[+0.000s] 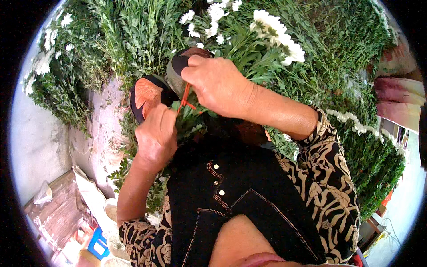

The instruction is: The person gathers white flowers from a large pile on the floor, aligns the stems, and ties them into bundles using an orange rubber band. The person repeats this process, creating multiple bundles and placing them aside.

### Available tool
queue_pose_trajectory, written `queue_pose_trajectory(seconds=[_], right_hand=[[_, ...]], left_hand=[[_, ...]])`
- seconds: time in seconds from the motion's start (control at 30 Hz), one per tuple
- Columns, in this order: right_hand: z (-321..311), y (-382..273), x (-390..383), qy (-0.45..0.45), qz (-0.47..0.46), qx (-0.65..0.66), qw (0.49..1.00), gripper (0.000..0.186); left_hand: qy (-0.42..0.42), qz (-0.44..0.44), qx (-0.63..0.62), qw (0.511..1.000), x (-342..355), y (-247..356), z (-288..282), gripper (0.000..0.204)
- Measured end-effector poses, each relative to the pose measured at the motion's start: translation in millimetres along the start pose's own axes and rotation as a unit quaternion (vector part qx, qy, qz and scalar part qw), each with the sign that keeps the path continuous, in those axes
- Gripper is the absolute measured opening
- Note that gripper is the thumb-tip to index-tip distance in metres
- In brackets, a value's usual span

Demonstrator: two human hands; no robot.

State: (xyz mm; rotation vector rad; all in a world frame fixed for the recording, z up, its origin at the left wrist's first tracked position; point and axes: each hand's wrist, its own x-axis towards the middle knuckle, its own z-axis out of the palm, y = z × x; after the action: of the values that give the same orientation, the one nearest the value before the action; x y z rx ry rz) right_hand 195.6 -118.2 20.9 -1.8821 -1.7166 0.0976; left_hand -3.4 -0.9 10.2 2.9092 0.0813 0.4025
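A thin orange-red tie [186,103] stretches between my two closed hands, around or across green leafy stems whose tie point is partly hidden. My right hand [218,84] pinches its upper end, fingers curled. Lower and to the left, my left hand [156,133] is closed on the other end, its fingertips turned away from view. Just beyond my right hand lies a bunch of white chrysanthemums [276,38] with dark green leaves.
Heaps of leafy stems [138,35] fill the far side. More white-flowered bunches [373,164] stand at the right. My shoes [149,95] are beyond my hands. At lower left are a wooden board [58,211] and a blue plastic object [98,244]. A pale wall [40,129] bounds the left.
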Motion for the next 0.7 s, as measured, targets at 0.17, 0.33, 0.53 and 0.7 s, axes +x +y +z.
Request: queue_pose_trajectory(seconds=[0.17,0.33,0.53,0.7], right_hand=[[14,10,-8,-0.022,0.008,0.018,1.0,0.013],[-11,15,-40,0.14,-0.048,0.158,0.976,0.02],[36,14,-144,-0.115,0.06,0.337,0.933,0.039],[2,14,-131,-0.035,0.251,0.523,0.814,0.054]], left_hand=[[-0.038,0.019,-0.042,0.998,-15,2,7,0.035],[0.023,-0.088,-0.182,0.979,-6,18,9,0.05],[-0.162,-0.202,-0.278,0.925,5,35,29,0.056],[-0.142,-0.122,-0.294,0.937,69,70,-7,0.058]])
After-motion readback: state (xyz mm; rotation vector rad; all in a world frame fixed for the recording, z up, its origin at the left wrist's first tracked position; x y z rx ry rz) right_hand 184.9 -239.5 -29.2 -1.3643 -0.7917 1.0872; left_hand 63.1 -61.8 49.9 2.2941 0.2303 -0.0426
